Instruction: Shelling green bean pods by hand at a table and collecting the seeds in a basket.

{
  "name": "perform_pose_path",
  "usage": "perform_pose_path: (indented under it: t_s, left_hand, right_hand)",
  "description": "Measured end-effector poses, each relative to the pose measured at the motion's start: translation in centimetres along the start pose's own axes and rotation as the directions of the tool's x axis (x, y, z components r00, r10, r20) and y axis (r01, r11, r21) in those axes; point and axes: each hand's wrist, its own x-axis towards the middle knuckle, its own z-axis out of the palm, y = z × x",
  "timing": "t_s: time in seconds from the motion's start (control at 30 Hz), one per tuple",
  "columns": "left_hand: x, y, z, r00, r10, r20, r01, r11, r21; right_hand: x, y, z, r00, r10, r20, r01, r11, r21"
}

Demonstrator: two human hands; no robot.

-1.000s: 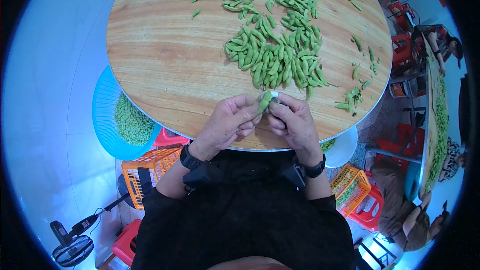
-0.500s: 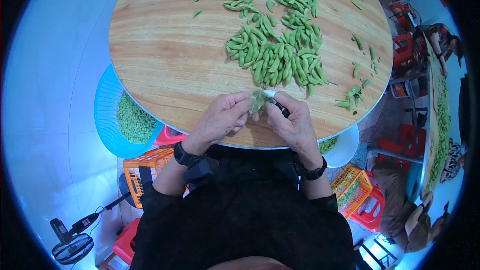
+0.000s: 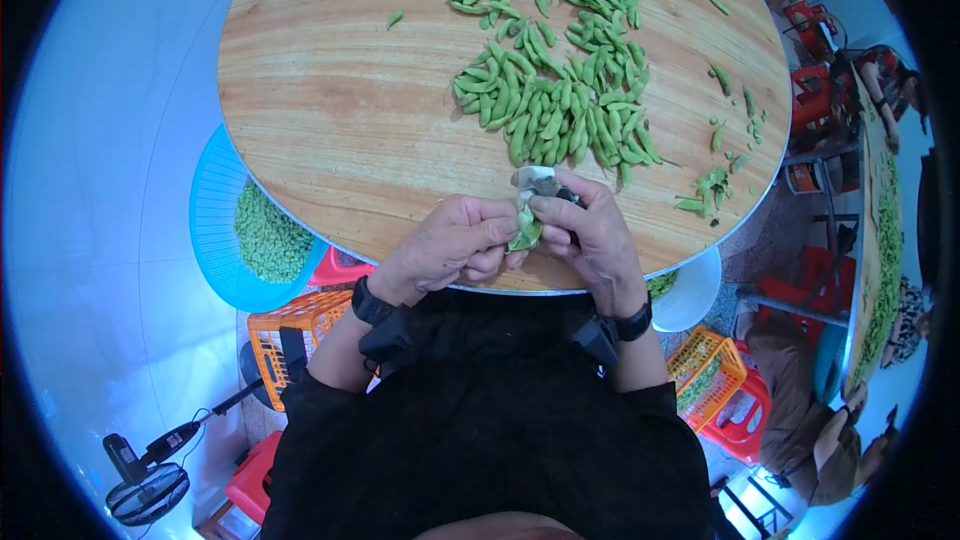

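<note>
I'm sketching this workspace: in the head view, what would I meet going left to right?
Black round fan, light-blue round plastic basket, left hand, green bean pod, right hand, white round bowl, second wood-coloured table.

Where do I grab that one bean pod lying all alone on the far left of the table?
Probably pinch the lone pod across its middle, on its two long sides, reaching from the near side. It is slim and lies on the table with its far end slanting right; the other pods are beyond it and to its right, out of your way.
</note>
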Motion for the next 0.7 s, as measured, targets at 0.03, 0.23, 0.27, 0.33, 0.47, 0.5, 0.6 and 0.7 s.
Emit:
perform_pose_path:
  t_s: [0.03, 0.23, 0.27, 0.33, 0.47, 0.5, 0.6, 0.7]
  left_hand:
    - [0.1, 0.1, -0.1, 1.0, -0.012, 0.017, 0.014, 0.996, -0.087]
    - [0.8, 0.3, 0.2, 0.993, -0.01, -0.117, 0.006, 0.999, -0.039]
    - [0.9, 0.2, 0.1, 0.993, -0.005, -0.121, 0.002, 1.0, -0.019]
    - [1.1, 0.2, 0.8, 0.989, 0.03, -0.148, -0.038, 0.998, -0.049]
    - [1.9, -0.8, 2.0, 0.967, 0.13, -0.219, -0.165, 0.975, -0.147]
    - [2.0, -0.9, 2.2, 0.966, 0.131, -0.222, -0.167, 0.975, -0.148]
    - [2.1, -0.9, 2.4, 0.957, 0.148, -0.249, -0.201, 0.958, -0.205]
    - [2.0, -0.4, 3.2, 0.948, 0.127, -0.293, -0.197, 0.955, -0.223]
  right_hand:
    - [0.2, 0.3, 0.0, 0.999, 0.03, -0.015, -0.028, 0.993, 0.115]
    - [0.0, 1.6, 1.5, 0.876, -0.439, -0.198, 0.306, 0.825, -0.475]
    - [0.1, 1.9, 2.1, 0.671, -0.741, -0.024, 0.434, 0.419, -0.797]
    - [-0.5, 2.2, 3.0, 0.585, -0.808, 0.068, 0.432, 0.239, -0.869]
    - [-0.3, 2.5, 2.8, 0.572, -0.815, 0.09, 0.439, 0.211, -0.874]
    - [0.0, 2.4, 2.6, 0.596, -0.8, 0.073, 0.444, 0.253, -0.859]
    - [-0.2, 2.3, 2.3, 0.8, -0.519, -0.302, 0.298, 0.78, -0.55]
    - [0.0, 2.5, 1.8, 0.823, -0.484, -0.296, 0.3, 0.815, -0.496]
